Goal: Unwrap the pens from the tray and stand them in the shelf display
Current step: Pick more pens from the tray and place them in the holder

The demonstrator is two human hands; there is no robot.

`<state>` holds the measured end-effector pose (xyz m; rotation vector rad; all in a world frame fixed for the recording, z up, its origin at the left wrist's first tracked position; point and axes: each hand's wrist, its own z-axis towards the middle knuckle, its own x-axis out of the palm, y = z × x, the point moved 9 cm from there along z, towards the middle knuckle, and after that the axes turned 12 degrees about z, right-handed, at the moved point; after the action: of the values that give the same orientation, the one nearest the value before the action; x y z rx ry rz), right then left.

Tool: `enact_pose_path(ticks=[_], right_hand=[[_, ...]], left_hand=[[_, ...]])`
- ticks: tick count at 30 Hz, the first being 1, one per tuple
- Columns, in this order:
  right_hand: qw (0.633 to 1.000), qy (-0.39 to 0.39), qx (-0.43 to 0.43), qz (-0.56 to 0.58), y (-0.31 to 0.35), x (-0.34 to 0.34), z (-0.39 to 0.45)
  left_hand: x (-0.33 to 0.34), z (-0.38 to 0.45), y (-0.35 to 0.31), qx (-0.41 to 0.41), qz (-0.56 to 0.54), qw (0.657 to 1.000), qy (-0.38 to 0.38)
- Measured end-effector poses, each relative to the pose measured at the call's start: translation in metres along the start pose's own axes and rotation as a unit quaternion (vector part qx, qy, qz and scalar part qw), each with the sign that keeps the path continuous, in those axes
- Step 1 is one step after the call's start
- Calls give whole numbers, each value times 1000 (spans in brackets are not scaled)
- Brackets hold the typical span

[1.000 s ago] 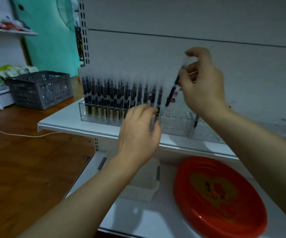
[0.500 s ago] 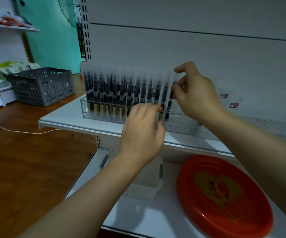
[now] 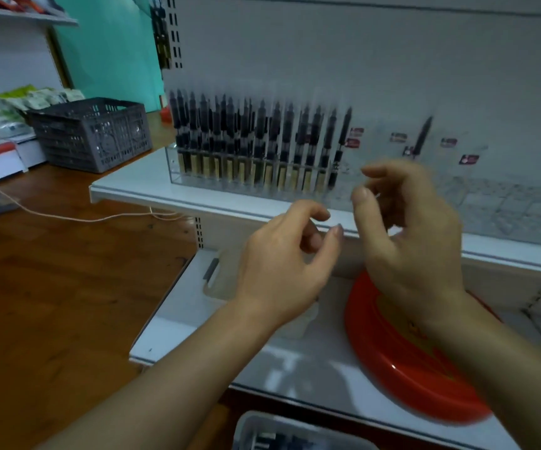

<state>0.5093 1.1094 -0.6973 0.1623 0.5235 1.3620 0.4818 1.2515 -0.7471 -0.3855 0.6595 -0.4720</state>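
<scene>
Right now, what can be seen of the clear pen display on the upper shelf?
The clear pen display looks like transparent acrylic and stands on the white upper shelf against the back panel. Its left part holds rows of upright dark pens; further right, one pen stands alone. Neither hand touches it.

A clear, glossy plastic pen display rack is seen on the smooth white-painted metal shelf. A glossy round red plastic tray, a matt grey slatted plastic crate and polished brown wooden floor are shown.
</scene>
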Motion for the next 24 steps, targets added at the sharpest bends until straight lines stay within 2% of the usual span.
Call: enact_pose_path(ticks=[3,5,8,12,15,18,24], right_hand=[[997,35,63,11,-16,13,-54],[990,76,121,7,-35,25,-95],[966,182,181,-12,-63,46,-164],[921,314,228,-39,-86,61,-244],[861,444,245,-42,-90,73,-306],[805,534,254,-50,-94,76,-354],[739,617,253,-99,-100,83,-390]], left_hand=[[14,-31,23,-39,4,998,55],[34,-60,45,-65,20,989,132],[69,-113,71,-81,43,961,260],[98,-179,89,-82,76,919,377],[112,-230,94,-54,92,882,458],[125,-271,95,-33,92,840,534],[140,-321,104,-116,58,792,597]])
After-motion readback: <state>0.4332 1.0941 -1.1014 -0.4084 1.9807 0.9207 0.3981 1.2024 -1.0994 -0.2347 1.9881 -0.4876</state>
